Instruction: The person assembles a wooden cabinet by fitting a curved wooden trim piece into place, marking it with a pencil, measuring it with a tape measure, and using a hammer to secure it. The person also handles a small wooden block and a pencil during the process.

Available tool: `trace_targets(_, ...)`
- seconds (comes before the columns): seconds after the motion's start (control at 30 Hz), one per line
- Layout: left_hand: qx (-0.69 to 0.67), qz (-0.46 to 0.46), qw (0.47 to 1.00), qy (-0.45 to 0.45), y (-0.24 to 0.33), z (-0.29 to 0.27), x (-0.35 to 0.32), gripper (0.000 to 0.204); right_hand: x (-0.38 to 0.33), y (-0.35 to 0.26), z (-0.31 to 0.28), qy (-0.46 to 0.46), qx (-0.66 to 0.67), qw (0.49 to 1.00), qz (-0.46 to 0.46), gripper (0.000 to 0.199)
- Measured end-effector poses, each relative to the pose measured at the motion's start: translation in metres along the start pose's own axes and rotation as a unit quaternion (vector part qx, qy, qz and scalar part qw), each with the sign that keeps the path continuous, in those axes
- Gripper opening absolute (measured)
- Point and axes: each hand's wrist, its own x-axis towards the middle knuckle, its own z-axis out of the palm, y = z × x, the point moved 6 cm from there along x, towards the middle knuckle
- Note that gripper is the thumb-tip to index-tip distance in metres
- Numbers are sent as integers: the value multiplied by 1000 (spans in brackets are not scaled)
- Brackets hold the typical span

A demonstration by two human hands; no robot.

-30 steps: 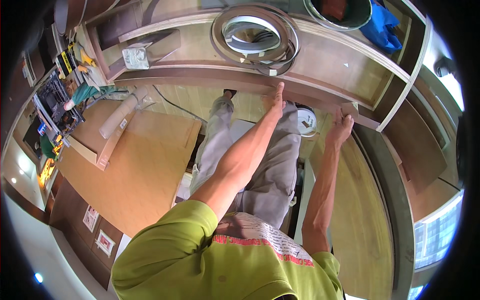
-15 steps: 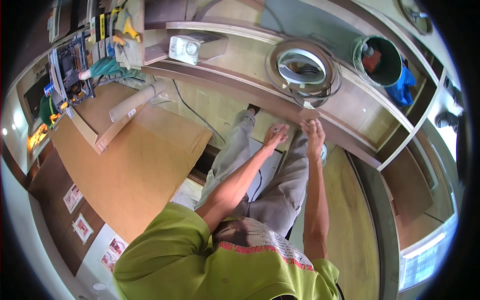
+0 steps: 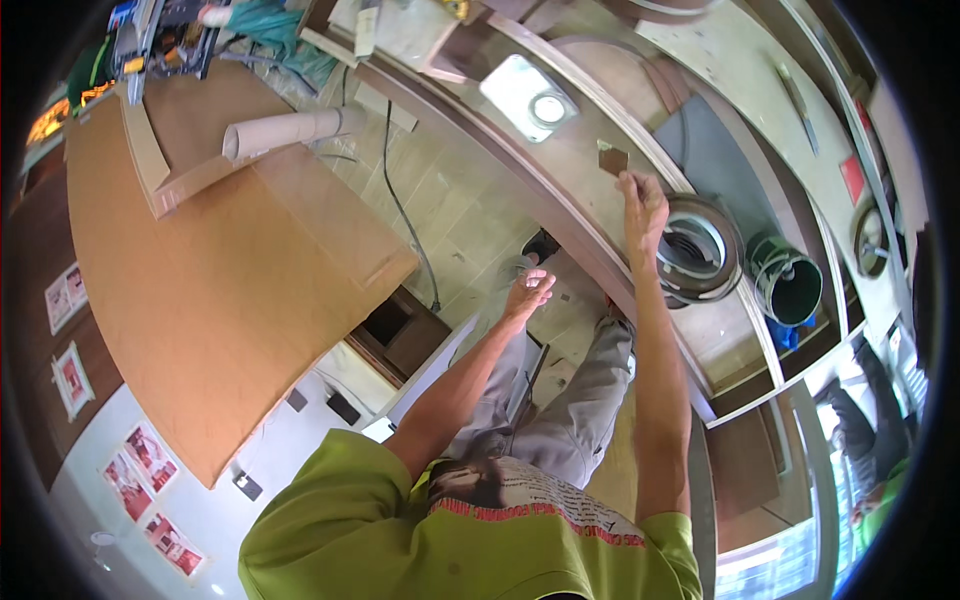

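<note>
My right hand (image 3: 645, 205) reaches up over the wooden shelf frame (image 3: 600, 262). Its fingertips pinch a small flat brown piece (image 3: 612, 158) by one edge; I cannot tell its material. Beside that hand lies a roll of brown edge banding (image 3: 697, 250), partly behind my wrist. My left hand (image 3: 530, 295) hangs in the air above the floor, near my knee. Its fingers are loosely bent and apart, with nothing visible in them.
A silver-white box (image 3: 528, 97) sits inside the frame. Right of the roll stands a dark green bucket (image 3: 790, 280). A large brown board (image 3: 230, 300) fills the left, with a rolled sheet (image 3: 285, 132) on it. A black cable (image 3: 405, 215) crosses the floor.
The view has turned and shifted. My right hand has moved up and away, carrying the brown piece from the frame's near edge to above its inside. My left hand's fingers look looser.
</note>
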Motion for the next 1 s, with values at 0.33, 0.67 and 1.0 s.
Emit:
trace_targets(0.33, -101, 41, 990, 91, 58, -99, 89, 58, 77, -117, 137, -20, -174, 956, -237, 11)
trace_targets(0.67, -80, 111, 965, 225, 187, -150, 197, 56, 85, -84, 174, -60, -304, 898, -311, 18)
trace_targets(1.0, -14, 201, 927, 315, 154, -202, 265, 39, -23, -21, 235, -256, -304, 904, -160, 60)
